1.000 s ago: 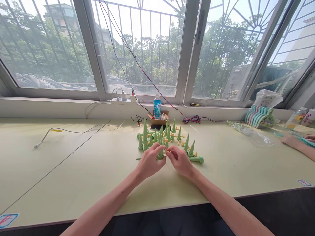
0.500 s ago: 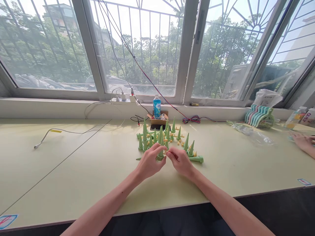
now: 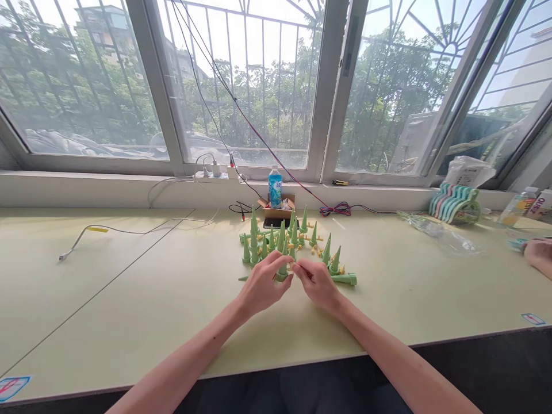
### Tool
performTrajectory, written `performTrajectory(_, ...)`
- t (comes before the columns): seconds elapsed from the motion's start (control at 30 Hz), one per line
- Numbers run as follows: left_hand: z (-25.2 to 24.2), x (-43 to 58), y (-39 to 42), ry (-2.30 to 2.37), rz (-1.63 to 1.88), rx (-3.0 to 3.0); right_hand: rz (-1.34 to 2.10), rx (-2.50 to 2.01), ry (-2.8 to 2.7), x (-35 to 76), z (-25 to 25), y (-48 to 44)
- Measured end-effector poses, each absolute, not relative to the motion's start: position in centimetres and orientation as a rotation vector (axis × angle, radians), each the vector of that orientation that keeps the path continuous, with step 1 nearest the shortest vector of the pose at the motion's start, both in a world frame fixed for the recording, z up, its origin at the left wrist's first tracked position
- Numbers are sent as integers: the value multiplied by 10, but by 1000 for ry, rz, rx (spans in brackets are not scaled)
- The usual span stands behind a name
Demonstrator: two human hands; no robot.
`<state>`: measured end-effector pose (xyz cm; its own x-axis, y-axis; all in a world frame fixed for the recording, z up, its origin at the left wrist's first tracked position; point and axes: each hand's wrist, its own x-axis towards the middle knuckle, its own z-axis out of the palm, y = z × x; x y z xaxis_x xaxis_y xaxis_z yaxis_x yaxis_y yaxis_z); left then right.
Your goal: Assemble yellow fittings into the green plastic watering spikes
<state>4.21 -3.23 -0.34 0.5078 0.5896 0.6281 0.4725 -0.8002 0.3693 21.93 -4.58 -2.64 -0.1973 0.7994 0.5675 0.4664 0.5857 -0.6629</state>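
Note:
Both my hands meet near the middle of the table, in front of a group of green plastic cone spikes. My left hand is closed round the base of a green cone spike, which stands upright between thumb and fingers. Close beside it, my right hand is closed in a pinch at a small yellow plastic piece, mostly hidden by the fingertips. Small yellow valve pieces lie among the cones. To the right of my right hand a green spike lies on its side.
Behind the cones are a dark phone-like slab, an open cardboard box and a blue bottle. A white cable runs over the left side. At right are clear plastic bags, hangers and another person's hand.
My hands stay almost in place, with only slight finger movement at the yellow piece. The other person's hand at the far right has shifted right and curled up.

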Motion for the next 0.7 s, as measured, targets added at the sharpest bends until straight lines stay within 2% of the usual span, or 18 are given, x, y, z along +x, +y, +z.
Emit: performTrajectory(0.7,-6,42,-30,906,1054,2548,460,-976,-1855,218,-24,-51)
